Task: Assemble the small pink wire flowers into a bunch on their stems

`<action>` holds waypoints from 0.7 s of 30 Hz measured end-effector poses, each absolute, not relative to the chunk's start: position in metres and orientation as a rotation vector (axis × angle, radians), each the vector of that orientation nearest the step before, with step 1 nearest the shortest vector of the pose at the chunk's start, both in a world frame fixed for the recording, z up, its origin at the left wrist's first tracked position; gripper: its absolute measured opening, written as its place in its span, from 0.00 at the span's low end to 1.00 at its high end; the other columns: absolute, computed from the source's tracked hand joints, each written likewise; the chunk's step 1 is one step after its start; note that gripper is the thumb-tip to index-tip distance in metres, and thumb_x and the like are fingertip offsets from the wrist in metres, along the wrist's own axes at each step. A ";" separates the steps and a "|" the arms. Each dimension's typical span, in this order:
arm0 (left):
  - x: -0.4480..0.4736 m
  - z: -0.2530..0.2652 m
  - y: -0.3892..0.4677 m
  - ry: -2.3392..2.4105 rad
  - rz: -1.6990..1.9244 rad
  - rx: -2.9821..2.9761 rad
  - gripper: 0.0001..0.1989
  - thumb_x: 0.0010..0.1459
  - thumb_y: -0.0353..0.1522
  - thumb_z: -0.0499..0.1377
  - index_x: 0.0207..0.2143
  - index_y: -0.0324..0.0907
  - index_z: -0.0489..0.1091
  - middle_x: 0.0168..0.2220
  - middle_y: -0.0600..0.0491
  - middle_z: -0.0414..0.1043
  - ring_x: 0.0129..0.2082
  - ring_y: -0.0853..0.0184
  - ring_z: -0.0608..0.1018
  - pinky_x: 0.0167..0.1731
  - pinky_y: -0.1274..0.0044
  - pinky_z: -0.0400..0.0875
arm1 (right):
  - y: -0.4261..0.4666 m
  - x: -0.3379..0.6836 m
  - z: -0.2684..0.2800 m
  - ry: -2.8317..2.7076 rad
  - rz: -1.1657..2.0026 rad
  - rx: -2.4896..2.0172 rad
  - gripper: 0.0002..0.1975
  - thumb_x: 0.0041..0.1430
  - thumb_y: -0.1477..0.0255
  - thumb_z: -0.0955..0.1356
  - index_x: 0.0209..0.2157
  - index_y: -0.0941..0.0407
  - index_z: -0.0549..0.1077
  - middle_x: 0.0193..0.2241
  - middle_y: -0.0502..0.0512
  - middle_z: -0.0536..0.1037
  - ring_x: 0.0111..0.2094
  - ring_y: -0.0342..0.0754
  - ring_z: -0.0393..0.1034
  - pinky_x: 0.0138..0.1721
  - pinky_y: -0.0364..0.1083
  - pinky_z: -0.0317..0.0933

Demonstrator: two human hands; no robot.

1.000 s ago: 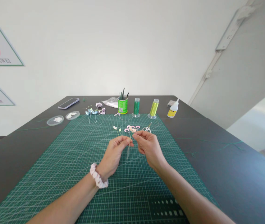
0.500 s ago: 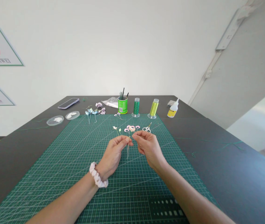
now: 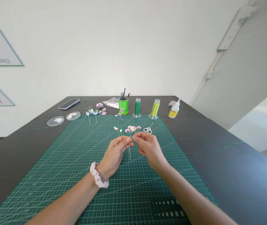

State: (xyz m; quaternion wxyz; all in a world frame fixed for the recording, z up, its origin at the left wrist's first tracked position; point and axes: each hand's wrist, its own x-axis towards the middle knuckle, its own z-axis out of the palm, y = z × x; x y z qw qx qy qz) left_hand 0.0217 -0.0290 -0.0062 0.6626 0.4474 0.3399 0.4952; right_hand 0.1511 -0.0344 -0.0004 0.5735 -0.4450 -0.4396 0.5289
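My left hand [image 3: 114, 153], with a pale scrunchie [image 3: 98, 175] on its wrist, pinches the stem of a small artificial flower [image 3: 131, 128] with pale peach petals. Thin wispy stem ends [image 3: 130, 153] hang below those fingertips. Close beside it, my right hand [image 3: 148, 148] is closed in a pinch on a thin green thread at the stem, mostly hidden by the fingers. Just beyond the hands, several pink flowers [image 3: 138, 127] lie on the green cutting mat [image 3: 81, 156]. A white bud [image 3: 115, 128] and a small green leaf [image 3: 120, 130] lie to their left.
White-handled scissors [image 3: 148, 130] lie right of the flowers. Behind stand a green can of tools [image 3: 123, 106], a green thread spool [image 3: 137, 108], a yellow-green spool [image 3: 155, 109] and a glue bottle [image 3: 174, 110]. Blue flowers [image 3: 91, 112], shallow dishes [image 3: 55, 121] and a phone [image 3: 69, 103] lie left.
My right fingertips have shifted very slightly left, closer to the stem. The hanging stem ends have swung a little to the right. My left hand stays nearly still.
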 end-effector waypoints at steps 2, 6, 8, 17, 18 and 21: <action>0.021 -0.006 -0.029 0.758 1.117 1.009 0.09 0.48 0.36 0.65 0.23 0.40 0.73 0.25 0.54 0.71 0.31 0.68 0.69 0.40 0.74 0.61 | -0.034 0.151 0.000 -1.035 1.240 -1.049 0.11 0.44 0.64 0.72 0.21 0.57 0.72 0.12 0.43 0.65 0.12 0.35 0.46 0.12 0.39 0.42; 0.021 -0.006 -0.029 0.758 1.111 1.004 0.08 0.49 0.35 0.65 0.23 0.40 0.73 0.25 0.54 0.71 0.31 0.69 0.69 0.40 0.74 0.61 | -0.034 0.151 0.000 -1.026 1.245 -1.051 0.10 0.44 0.64 0.72 0.21 0.57 0.72 0.13 0.43 0.65 0.12 0.35 0.46 0.12 0.39 0.41; 0.022 -0.007 -0.029 0.756 1.111 0.999 0.08 0.49 0.35 0.64 0.23 0.40 0.73 0.25 0.54 0.71 0.31 0.69 0.69 0.40 0.75 0.61 | -0.034 0.151 -0.001 -1.026 1.250 -1.052 0.10 0.44 0.64 0.72 0.21 0.57 0.72 0.12 0.42 0.64 0.12 0.35 0.46 0.12 0.39 0.41; 0.021 -0.007 -0.029 0.733 1.088 1.008 0.08 0.51 0.35 0.64 0.24 0.40 0.74 0.25 0.54 0.71 0.31 0.68 0.68 0.41 0.74 0.61 | -0.035 0.152 0.000 -1.024 1.244 -1.048 0.11 0.45 0.64 0.72 0.22 0.57 0.71 0.13 0.42 0.63 0.12 0.35 0.46 0.12 0.39 0.41; 0.021 -0.007 -0.029 0.732 1.086 1.010 0.09 0.51 0.36 0.64 0.24 0.40 0.73 0.25 0.54 0.70 0.32 0.68 0.68 0.41 0.74 0.61 | -0.035 0.152 0.000 -1.022 1.244 -1.047 0.11 0.45 0.64 0.72 0.22 0.57 0.71 0.13 0.41 0.63 0.12 0.35 0.46 0.12 0.39 0.41; 0.021 -0.006 -0.029 0.728 1.075 1.026 0.09 0.52 0.36 0.63 0.23 0.40 0.73 0.25 0.54 0.70 0.32 0.68 0.68 0.41 0.73 0.61 | -0.034 0.152 -0.001 -1.023 1.245 -1.036 0.11 0.45 0.64 0.72 0.22 0.57 0.71 0.13 0.42 0.64 0.12 0.35 0.46 0.12 0.39 0.41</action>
